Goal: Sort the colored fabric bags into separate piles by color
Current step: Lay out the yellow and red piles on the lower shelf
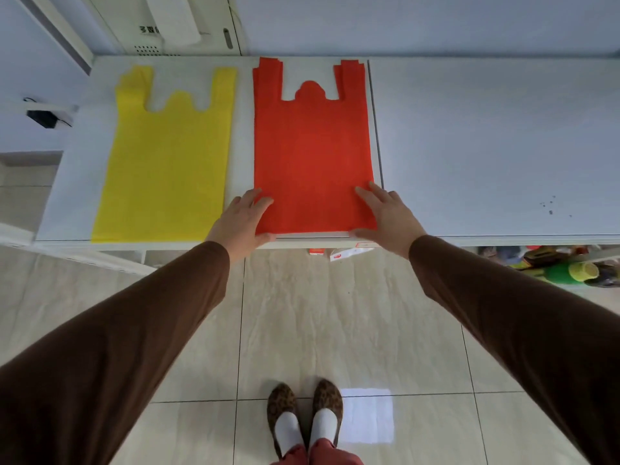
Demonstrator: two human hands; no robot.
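A red fabric bag pile (312, 152) lies flat on the white table (486, 146), handles pointing away from me. A yellow fabric bag pile (167, 162) lies flat to its left, with a narrow strip of table between them. My left hand (243, 221) rests with straight fingers on the red pile's near left corner, thumb at the table's front edge. At the pile's near right corner, my right hand (382, 213) lies flat with its fingers spread. Neither hand grips the fabric.
The table's right half is bare except for a few dark specks (550, 208). A seam (375, 122) runs along the red pile's right side. Under the table on the right sit colourful items (567, 266). A black device (43, 117) sits on a ledge at left.
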